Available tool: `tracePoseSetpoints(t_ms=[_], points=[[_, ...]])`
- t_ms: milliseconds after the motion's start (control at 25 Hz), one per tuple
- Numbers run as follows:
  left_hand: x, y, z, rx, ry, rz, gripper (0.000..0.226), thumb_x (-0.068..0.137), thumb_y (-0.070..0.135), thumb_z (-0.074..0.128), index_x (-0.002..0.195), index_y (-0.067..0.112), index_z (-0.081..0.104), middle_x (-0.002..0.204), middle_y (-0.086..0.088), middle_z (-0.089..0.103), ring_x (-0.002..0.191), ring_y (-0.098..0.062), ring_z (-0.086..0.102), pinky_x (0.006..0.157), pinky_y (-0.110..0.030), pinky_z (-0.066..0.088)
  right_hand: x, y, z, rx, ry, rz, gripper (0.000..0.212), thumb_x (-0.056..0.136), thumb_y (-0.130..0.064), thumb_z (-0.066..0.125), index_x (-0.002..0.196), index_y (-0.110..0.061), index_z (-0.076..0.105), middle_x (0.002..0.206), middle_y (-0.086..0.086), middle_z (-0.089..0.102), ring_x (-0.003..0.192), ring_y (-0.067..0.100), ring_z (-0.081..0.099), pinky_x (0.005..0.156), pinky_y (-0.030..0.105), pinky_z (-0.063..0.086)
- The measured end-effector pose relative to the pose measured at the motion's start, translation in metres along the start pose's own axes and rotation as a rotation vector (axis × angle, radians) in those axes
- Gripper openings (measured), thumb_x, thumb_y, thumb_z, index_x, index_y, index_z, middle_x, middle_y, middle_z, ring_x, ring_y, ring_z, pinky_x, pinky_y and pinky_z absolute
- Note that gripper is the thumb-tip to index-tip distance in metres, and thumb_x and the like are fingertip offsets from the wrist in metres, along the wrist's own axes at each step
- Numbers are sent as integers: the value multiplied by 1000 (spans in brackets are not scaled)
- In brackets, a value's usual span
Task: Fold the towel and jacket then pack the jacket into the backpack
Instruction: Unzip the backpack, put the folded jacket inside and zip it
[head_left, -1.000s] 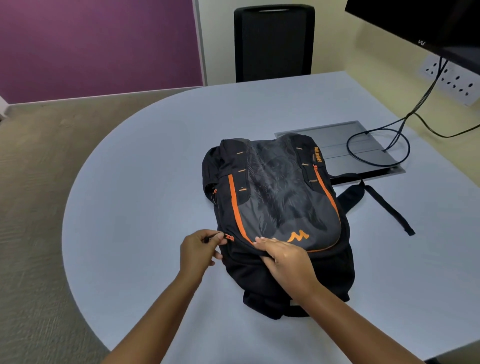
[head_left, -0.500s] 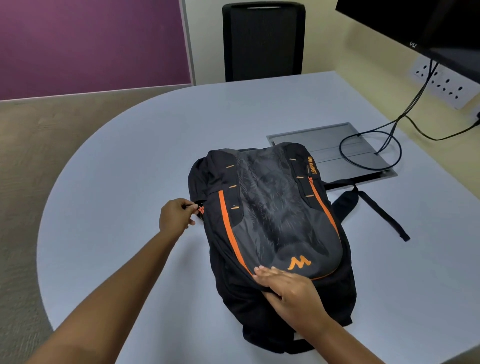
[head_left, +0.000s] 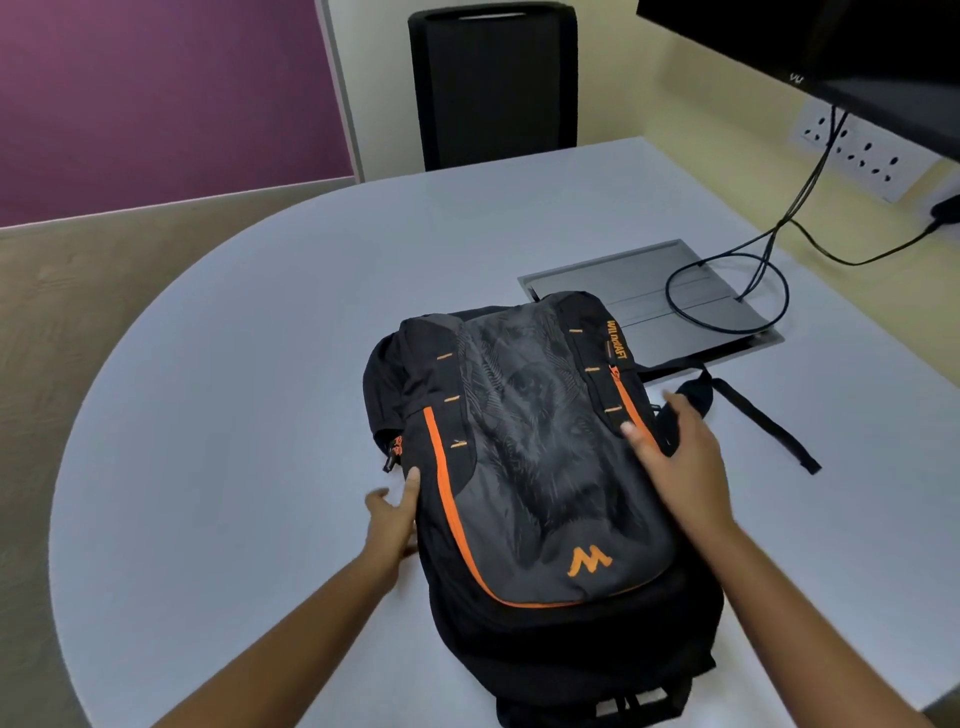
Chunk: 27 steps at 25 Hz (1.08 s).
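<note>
Left hand (head_left: 392, 512) against the left side of the backpack (head_left: 530, 467), fingers loose and fairly straight, tips touching the black cloth, holding nothing. Right hand (head_left: 680, 457) flat on the right side of the bag, fingers straight and spread, pressing on the cloth by the orange zip line, not curled round anything.

Backpack lying flat on its back on the table (head_left: 260, 364), between both hands, top end pointing away, bottom end close to the person. Black with a grey front panel, orange trim round the panel, an orange M mark (head_left: 589, 561) low on the front. Small orange zip pull (head_left: 396, 448) hanging at the left edge, just above the left hand and not touched. Zip looking closed, inside of the bag hidden. Black strap (head_left: 763, 421) lying out on the table to the right of the bag, beyond the right hand.

Grey flat panel (head_left: 649, 291) in the table just behind the bag, with a black cable (head_left: 727, 291) looped on it and running up to the wall. Black chair (head_left: 493, 83) at the far side of the table. Dark screen (head_left: 831, 41) up in the right corner. White wall sockets (head_left: 862, 150) below it.
</note>
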<state>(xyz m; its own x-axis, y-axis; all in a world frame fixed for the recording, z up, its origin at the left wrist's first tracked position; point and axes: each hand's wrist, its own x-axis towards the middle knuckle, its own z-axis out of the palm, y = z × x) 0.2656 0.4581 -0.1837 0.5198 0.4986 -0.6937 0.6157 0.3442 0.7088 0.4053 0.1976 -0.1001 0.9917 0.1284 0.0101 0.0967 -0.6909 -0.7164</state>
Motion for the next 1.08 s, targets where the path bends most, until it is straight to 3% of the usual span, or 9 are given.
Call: tracePoseSetpoints(t_ms=[80,160,200,320,400,520,600,880,1080], points=[[-1,3,7,-122,-147,-94,87,74,68,55,138,16,27,126,-3,50,115,-30,52,97,-47,45,26,13,1,126,-195,329,93,71,-61,67,145,-19,30,142,9,45,123,24,49,98,36,41],[6,10,12,-215,-176,-42,81,78,53,63,141,19,26,127,0,48,120,-29,50,101,-46,43,36,25,7,312,-386,413,99,58,-73,68,138,-22,40,131,6,55,109,18,59,91,34,48],[11,11,15,-235,-183,-5,80,77,47,67,141,17,29,129,0,50,118,-28,52,99,-44,44,37,29,8,338,-437,410,92,59,-72,68,133,-22,45,126,5,58,105,18,60,91,35,49],[14,14,17,-268,-205,37,72,76,33,74,138,17,42,131,-9,56,110,-28,59,90,-40,50,36,32,11,358,-383,413,64,78,-46,69,131,-21,43,122,10,57,100,24,61,93,41,50],[13,19,11,-292,-147,48,60,82,22,70,136,15,45,130,-13,57,110,-31,59,90,-43,49,31,34,12,431,-331,435,60,81,-37,71,131,-20,42,122,10,55,100,27,61,89,40,51],[8,34,-2,-252,-96,104,54,87,14,64,137,11,44,131,-14,55,113,-34,55,94,-44,46,13,39,17,525,-407,530,68,69,-48,77,126,-18,54,115,6,65,100,27,65,92,42,51],[2,42,-8,-231,-95,150,52,89,13,61,137,11,43,132,-14,54,113,-33,55,93,-42,45,-3,34,20,489,-449,564,51,73,-50,72,112,-17,65,101,6,72,94,25,68,90,40,53],[-32,85,6,-282,-221,191,45,88,9,62,131,9,49,124,-16,60,104,-32,60,90,-42,48,-23,0,-16,383,-257,499,30,90,-29,51,97,-2,64,91,18,68,82,26,63,76,34,48],[-53,111,41,-288,-400,255,44,88,16,62,130,11,51,119,-14,63,102,-31,63,87,-43,51,-31,-11,-73,355,30,325,19,91,-18,49,77,-7,55,73,7,57,68,19,51,60,30,36]])
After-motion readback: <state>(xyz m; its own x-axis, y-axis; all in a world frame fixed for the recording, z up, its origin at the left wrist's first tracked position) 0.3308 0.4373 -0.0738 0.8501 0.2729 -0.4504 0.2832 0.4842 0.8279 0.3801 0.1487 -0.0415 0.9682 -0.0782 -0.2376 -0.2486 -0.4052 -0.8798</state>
